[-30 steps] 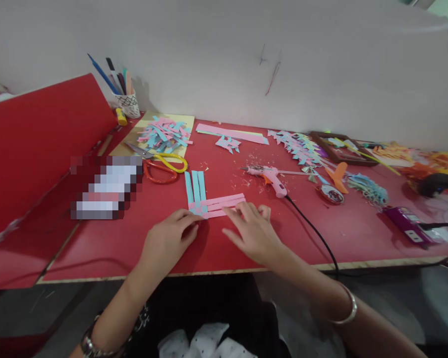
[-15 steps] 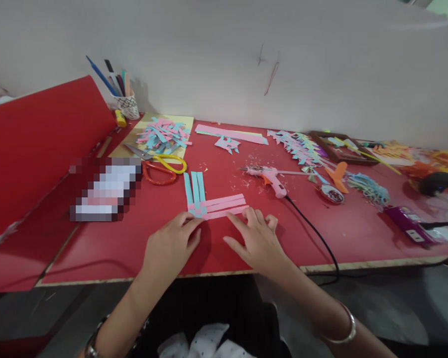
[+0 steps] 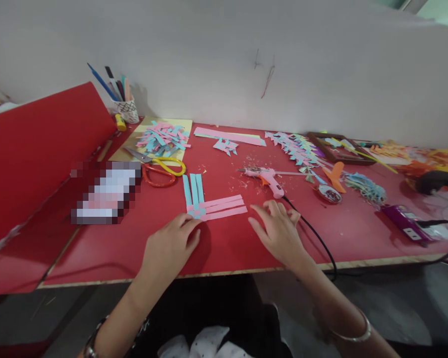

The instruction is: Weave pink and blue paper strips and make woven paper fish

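Observation:
Pink paper strips lie side by side, pointing right. Blue paper strips stretch away from me and cross over and under the pink ones in a small checkered corner. My left hand holds that woven corner down against the table, its fingertips on the near edge. To the right of the pink ends, my right hand is apart from the strips, thumb and fingers spread with nothing in them. Beyond it rests a pink glue gun with a black cord.
Scissors and a phone lie to the left. Behind them is a pile of cut strips. A red board leans at far left near a pen cup. Toward the right sit a spoon-shaped piece and a purple power box.
My right hand has let go of the pink strips and moved off to the right. My left hand stays on the woven corner.

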A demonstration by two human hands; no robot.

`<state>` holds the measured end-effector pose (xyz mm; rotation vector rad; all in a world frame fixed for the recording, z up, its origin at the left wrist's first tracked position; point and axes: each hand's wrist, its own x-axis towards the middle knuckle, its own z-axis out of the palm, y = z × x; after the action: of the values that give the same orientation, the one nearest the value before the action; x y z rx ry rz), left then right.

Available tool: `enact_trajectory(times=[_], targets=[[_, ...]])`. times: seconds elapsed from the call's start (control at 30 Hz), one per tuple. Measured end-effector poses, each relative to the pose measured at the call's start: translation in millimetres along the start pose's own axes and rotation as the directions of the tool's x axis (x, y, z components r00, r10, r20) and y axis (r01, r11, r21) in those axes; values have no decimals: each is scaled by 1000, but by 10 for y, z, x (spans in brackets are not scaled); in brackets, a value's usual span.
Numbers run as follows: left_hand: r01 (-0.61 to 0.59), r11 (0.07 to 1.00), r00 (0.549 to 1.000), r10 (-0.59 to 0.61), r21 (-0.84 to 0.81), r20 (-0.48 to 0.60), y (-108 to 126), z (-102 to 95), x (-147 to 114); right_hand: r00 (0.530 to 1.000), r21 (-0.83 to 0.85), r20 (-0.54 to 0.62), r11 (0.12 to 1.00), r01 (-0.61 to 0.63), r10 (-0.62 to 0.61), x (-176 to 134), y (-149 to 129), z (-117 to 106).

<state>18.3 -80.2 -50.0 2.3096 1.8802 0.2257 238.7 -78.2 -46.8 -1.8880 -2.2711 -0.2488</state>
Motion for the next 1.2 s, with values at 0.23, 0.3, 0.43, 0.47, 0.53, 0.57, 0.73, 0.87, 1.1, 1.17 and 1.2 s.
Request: enact_trajectory(times=[0.23, 0.3, 0.43, 0.47, 0.53, 0.57, 0.73, 0.87, 1.1, 1.17, 1.2], targets=[[11, 1000, 996, -9, 20, -90, 11, -60, 87, 981, 230, 96, 963, 143, -169, 516, -66, 26], [-4, 1000, 994, 6, 24, -109, 2, -100, 155, 973, 231, 128, 960, 158, -191, 631, -102, 47], [-60, 998, 996, 61, 28, -64, -76, -142, 272, 969, 245, 156, 958, 149, -191, 733, -121, 66], [-71, 997, 996, 71, 21, -44, -101, -143, 288, 970, 251, 158, 958, 142, -185, 742, -117, 65], [-92, 996, 996, 92, -7, -10, -140, -140, 299, 971, 267, 164, 955, 129, -177, 756, -102, 55], [-102, 995, 995, 102, -21, -2, -153, -141, 299, 970, 276, 167, 953, 125, -176, 763, -93, 46], [-171, 985, 985, 171, -30, 13, -153, -202, 326, 973, 335, 123, 931, 145, -196, 798, -62, -43], [-208, 978, 978, 208, 2, 12, -92, -274, 468, 981, 448, 64, 884, 135, -182, 839, -108, -149], [-181, 983, 982, 180, 23, 65, 17, -189, 685, 978, 754, 28, 647, 117, -209, 903, -198, -204], [-129, 990, 990, 126, 49, 68, 29, -165, 693, 984, 792, 1, 601, 107, -176, 881, -128, -194], [-103, 993, 993, 100, 55, 64, 35, -161, 692, 987, 800, 0, 592, 97, -161, 864, -87, -186]])
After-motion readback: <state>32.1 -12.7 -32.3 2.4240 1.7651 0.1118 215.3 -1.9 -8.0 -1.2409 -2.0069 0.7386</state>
